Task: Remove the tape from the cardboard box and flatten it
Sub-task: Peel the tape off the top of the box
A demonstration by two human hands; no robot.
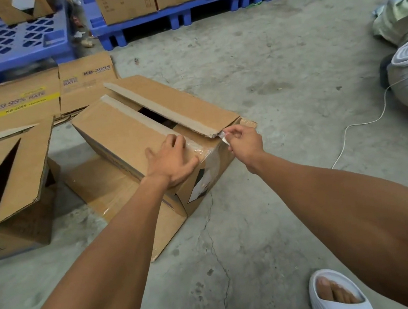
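1. Head view, looking down over both forearms, and the cardboard box (142,126) lies on the concrete floor (265,73) straight ahead, propped on a flattened sheet of cardboard (109,190)
2. Its long axis runs from the near right end away to the far left, so the near end sits right under both hands
3. Left hand (173,162) is spread over the near top corner, fingers resting on the left flap where clear tape (198,150) shines; it looks to be bracing the box, gripping nothing that I can make out
4. Right hand (244,141) is at the same end, just beside the left, thumb and fingers pinched on a loose white scrap of tape (224,138) at the tip of the right flap
5. Key relation, in my reading: the pinched end is at the near end and the seam runs away up-left, so the right hand is placed to pull while the left holds the box down
6. The two top flaps stand slightly apart, a dark gap between them
7. Count: one box in hand, two hands on it, one open box (9,185) at left, printed flattened cartons (34,96) behind, three blue pallets (169,16), one white slipper (338,295), one white cable (364,120)
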